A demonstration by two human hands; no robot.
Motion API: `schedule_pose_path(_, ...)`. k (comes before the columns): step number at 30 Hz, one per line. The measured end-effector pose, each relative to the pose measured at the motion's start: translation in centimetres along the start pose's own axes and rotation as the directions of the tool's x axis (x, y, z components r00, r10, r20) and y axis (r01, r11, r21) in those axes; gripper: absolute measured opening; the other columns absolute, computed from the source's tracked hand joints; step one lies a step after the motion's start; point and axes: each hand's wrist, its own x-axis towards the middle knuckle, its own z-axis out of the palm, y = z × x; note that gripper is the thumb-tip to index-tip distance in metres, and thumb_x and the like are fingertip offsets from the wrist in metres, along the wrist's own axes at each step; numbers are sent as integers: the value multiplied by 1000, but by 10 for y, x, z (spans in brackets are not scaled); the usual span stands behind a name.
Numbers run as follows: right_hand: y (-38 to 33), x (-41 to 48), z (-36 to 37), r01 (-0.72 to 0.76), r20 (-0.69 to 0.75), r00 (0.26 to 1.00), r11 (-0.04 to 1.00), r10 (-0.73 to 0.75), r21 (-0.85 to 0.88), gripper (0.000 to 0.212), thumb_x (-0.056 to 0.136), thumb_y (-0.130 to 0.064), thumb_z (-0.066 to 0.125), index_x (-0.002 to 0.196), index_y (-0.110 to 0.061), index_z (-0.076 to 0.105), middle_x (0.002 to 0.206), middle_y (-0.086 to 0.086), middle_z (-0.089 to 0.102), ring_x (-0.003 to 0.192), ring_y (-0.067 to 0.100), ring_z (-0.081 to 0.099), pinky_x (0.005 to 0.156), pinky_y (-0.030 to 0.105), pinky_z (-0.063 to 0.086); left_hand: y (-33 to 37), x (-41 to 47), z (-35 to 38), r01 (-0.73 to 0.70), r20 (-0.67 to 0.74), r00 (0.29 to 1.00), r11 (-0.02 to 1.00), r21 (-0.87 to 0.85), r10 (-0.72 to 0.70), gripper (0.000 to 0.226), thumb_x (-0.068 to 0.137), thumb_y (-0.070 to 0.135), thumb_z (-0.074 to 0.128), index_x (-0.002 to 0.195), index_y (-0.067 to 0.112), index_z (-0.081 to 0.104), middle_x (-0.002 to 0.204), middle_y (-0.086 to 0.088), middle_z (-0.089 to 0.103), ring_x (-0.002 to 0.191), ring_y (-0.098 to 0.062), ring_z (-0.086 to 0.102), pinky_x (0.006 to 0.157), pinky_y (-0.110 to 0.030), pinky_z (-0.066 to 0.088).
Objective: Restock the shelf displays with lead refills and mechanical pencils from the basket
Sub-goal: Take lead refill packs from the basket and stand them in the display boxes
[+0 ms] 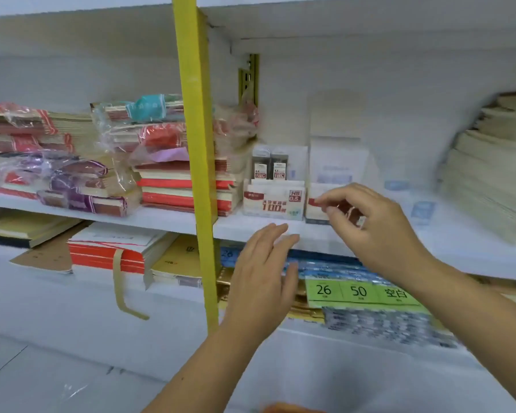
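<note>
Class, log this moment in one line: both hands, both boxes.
left hand open, by shelf edge | right hand fingers curled at right box, grip unclear | left box holds two refills

Bright, even, diffuse light with no visible source washes the white shelf (pixel 167 218) pale; shadows are faint and soft. The yellow post (pixel 195 162) bows slightly, showing wide-angle distortion. Left of the post, plastic-wrapped notebooks (pixel 113 135) carry small glints. Right of the post, the right hand (pixel 379 225) and the paper stack (pixel 495 180) are smeared by motion blur, and fine print is unreadable.
</note>
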Motion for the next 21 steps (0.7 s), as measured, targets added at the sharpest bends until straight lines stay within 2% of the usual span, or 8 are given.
schedule_pose_path(3,17,-66,8,-177,121,979,979,165,99,16,91,-13,62,94,-27,69,88,-16,66,76,2,58,67,11,41,6,-51,16,13,235,972,998,-55,0,35,96,17,57,130,15,61,136,-3,58,128,-21,49,109,-28,32)
schedule_pose_path(5,40,-114,24,-343,248,915,937,317,70,18,92,-15,61,91,-32,66,86,-15,66,76,2,58,68,15,44,1,-95,32,94,460,886,994,-58,-57,37,99,18,56,136,17,57,142,-2,53,132,-20,44,109,-28,31)
schedule_pose_path(9,96,-218,70,-676,496,623,736,605,-49,17,96,-16,56,103,-28,65,100,-8,63,91,18,61,81,38,51,-22,-187,75,343,695,654,936,78,-298,45,103,25,51,147,17,43,152,-5,41,139,-23,37,113,-30,27)
schedule_pose_path(12,125,-288,105,-768,563,424,611,709,-190,18,95,-18,54,110,-22,63,108,-10,63,98,17,60,85,33,49,-32,-240,104,570,728,467,800,187,-502,48,101,26,56,146,14,44,148,-10,45,135,-27,43,111,-33,32)
schedule_pose_path(14,137,-325,124,-758,570,342,578,747,-302,22,93,-19,55,113,-22,65,111,-7,63,100,16,61,85,32,49,-34,-270,120,640,758,328,723,261,-564,53,99,30,60,148,16,43,147,-10,46,134,-26,45,111,-34,35)
schedule_pose_path(16,144,-352,140,-734,575,334,589,747,-338,21,91,-16,56,108,-22,67,91,-10,61,84,13,61,68,27,44,-37,-296,132,657,790,245,695,291,-562,56,97,32,63,147,16,44,147,-9,47,133,-26,47,110,-37,38)
schedule_pose_path(18,150,-369,155,-718,567,370,614,735,-327,19,89,-13,58,102,-26,65,75,-10,53,68,10,51,61,29,37,-41,-314,141,662,797,218,685,303,-564,54,95,31,66,143,15,47,145,-8,50,130,-26,49,108,-36,38)
schedule_pose_path(21,160,-386,176,-633,539,366,627,759,-453,37,90,-21,59,126,-26,56,110,-1,61,103,23,50,85,33,42,-47,-326,154,683,780,217,662,308,-587,54,93,28,69,141,13,50,142,-7,53,128,-26,50,106,-32,37)
